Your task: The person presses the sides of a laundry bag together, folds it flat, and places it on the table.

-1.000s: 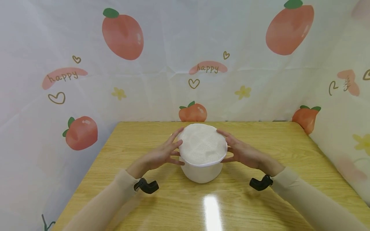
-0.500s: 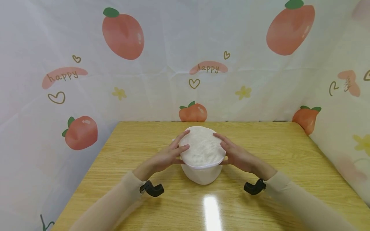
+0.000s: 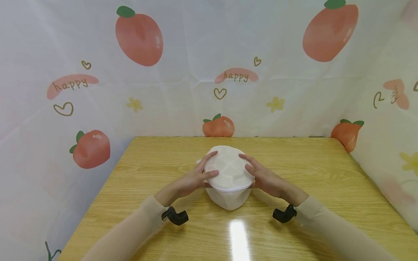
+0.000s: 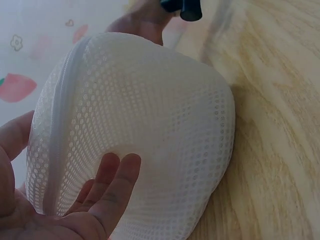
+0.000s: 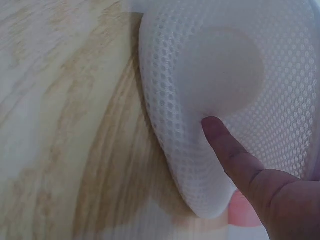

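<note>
A white mesh laundry bag [image 3: 228, 170] with a zip round its upper edge stands on the wooden table, rounded and tilted slightly towards me. My left hand [image 3: 192, 180] holds it from the left, with thumb and a finger over the top and other fingers denting the mesh side, as the left wrist view shows. From the right, my right hand [image 3: 268, 180] grips the bag too; in the right wrist view one finger [image 5: 235, 157] pushes into the mesh beside a round, flat-looking patch [image 5: 222, 70]. Parts of the fingers are hidden behind the bag.
The wood-grain table [image 3: 163, 156] reaches back to a white cloth backdrop [image 3: 183, 101] printed with peaches, hearts and flowers. The cloth also hangs along both sides. A black wrist device [image 3: 176, 216] sits on each sleeve.
Both hands have moved inward and slightly nearer to me, their fingers further over the bag's top. The bag has been squeezed narrower, its lower front now more pointed.
</note>
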Motion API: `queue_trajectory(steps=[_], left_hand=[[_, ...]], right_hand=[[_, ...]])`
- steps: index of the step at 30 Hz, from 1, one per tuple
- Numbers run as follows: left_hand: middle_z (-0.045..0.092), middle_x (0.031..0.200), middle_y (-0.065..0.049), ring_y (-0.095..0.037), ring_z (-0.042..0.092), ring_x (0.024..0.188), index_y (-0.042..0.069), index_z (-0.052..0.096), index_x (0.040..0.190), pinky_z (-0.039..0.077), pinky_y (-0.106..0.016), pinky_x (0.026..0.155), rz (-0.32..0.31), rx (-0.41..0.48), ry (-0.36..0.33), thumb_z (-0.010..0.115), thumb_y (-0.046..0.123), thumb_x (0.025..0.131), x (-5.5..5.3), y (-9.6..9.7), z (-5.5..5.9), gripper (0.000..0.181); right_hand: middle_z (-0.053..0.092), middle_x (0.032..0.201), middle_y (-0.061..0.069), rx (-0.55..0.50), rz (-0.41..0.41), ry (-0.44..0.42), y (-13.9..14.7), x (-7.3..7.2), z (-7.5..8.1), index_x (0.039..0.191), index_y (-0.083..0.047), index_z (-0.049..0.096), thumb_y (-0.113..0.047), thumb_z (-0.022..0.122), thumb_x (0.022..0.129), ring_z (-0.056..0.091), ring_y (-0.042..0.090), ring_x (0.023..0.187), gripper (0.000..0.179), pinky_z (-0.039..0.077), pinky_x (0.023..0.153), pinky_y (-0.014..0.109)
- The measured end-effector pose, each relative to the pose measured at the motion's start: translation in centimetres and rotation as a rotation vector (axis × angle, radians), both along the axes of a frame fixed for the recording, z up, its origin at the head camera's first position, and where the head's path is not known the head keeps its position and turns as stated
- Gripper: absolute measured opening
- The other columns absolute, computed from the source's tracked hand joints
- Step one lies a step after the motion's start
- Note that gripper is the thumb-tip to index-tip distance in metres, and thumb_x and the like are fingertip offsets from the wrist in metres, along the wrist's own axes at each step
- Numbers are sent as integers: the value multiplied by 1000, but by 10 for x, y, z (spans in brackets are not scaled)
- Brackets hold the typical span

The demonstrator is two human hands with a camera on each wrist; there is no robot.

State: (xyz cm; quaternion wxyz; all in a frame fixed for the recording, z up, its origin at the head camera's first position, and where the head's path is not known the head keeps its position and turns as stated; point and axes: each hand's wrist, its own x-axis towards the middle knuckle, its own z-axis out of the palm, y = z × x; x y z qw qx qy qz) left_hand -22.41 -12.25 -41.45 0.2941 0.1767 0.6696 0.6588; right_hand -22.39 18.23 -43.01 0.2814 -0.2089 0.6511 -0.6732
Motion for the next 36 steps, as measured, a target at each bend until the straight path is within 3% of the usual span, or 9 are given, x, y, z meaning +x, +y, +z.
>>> queue_trajectory(steps=[10, 19, 26, 31, 36], left_hand=[[2, 170, -10, -36, 42, 144, 40, 13, 165, 44, -57, 111, 4, -29, -23, 65, 27, 105, 4, 4, -10, 80], [-2, 170, -10, -36, 40, 145, 41, 13, 165, 44, -56, 112, 12, -19, -27, 63, 24, 106, 4, 1, -10, 79], [4, 168, -13, -33, 46, 140, 38, 14, 165, 46, -51, 111, 26, 7, -40, 71, 24, 102, 4, 3, -15, 86], [10, 166, -15, -32, 48, 136, 34, 15, 165, 46, -46, 110, 34, 28, -37, 76, 25, 98, 5, 6, -19, 91], [6, 167, -14, -31, 46, 137, 34, 15, 165, 44, -43, 109, 45, 8, -42, 76, 25, 98, 7, 8, -23, 91]], right_hand=[[1, 173, 10, 58, -8, -11, -2, 1, -9, 168, -29, 7, -39, 37, 115, 29, 43, 150, 63, 43, 113, 53], [6, 171, 17, 45, 26, 17, 3, -1, -7, 169, -24, 6, -36, 35, 116, 34, 39, 148, 61, 45, 111, 51], [8, 171, 17, 18, 19, -22, 1, -1, -8, 168, -23, 7, -35, 36, 115, 37, 35, 146, 62, 46, 110, 47], [8, 170, 16, 30, -7, -35, -1, 0, -14, 168, -23, 8, -30, 44, 114, 44, 30, 139, 65, 50, 104, 39], [8, 167, 20, 30, -12, -48, -1, 0, -19, 168, -23, 7, -21, 56, 110, 54, 26, 126, 76, 52, 98, 34]])
